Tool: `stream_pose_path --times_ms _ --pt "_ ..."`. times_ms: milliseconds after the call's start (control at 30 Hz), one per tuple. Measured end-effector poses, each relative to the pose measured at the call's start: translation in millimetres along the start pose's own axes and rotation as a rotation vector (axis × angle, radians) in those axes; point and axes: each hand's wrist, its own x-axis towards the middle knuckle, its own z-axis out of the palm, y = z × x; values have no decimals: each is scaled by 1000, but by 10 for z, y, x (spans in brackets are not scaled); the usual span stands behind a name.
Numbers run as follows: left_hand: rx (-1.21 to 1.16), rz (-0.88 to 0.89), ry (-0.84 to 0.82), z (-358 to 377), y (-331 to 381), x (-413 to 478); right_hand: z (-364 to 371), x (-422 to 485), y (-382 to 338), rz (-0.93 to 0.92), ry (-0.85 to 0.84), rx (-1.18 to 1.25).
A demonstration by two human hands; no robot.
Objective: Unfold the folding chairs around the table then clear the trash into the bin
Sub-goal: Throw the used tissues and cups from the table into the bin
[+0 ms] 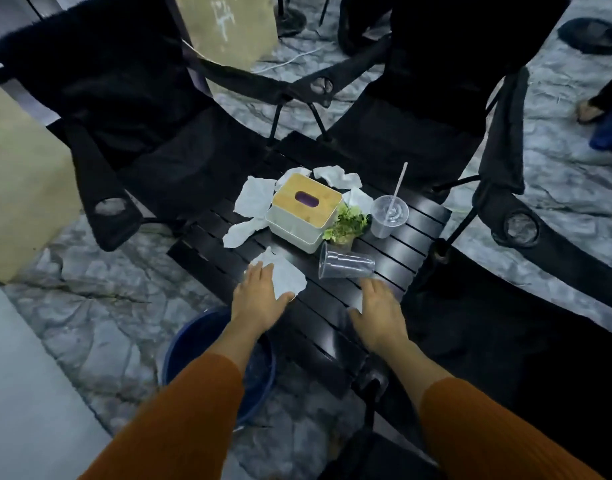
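A black slatted table [332, 317] carries several crumpled white tissues [252, 202], a clear plastic cup on its side [346, 266] and an upright lidded cup with a straw [389, 216]. My left hand [259, 299] lies flat with fingers apart on the edge of a near tissue [289, 277]. My right hand [379, 311] is spread open just below the fallen cup, a bit of white tissue under its fingers. A dark blue bin [193, 344] stands on the floor under my left forearm. Black folding chairs stand unfolded at the left [124, 126], back right [436, 98] and right [505, 306].
A white tissue box with a wooden lid [304, 211] and a small green plant [348, 225] sit mid-table. Beige boxes stand at the left [17, 188] and back [228, 26]. A person's foot [590, 110] is at the far right on the stone-pattern floor.
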Motion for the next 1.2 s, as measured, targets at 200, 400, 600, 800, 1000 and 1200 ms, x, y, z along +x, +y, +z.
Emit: stream_pose_path --times_ms 200,400,600,800,1000,1200 --pt "-27 -118 2 753 -310 690 512 931 345 -20 67 -105" --pt "-79 -105 -8 1173 -500 957 757 1295 566 7 13 -140" --pt "-263 6 147 1204 -515 1021 930 1106 501 -8 46 38" --pt "-568 -162 341 990 -867 747 1144 768 89 -1 58 234" --pt "-641 -385 469 912 -1722 105 1551 346 -759 -133 -52 338" --pt "-543 -598 373 1277 -2305 -491 2180 -88 -1266 -68 -248 349"
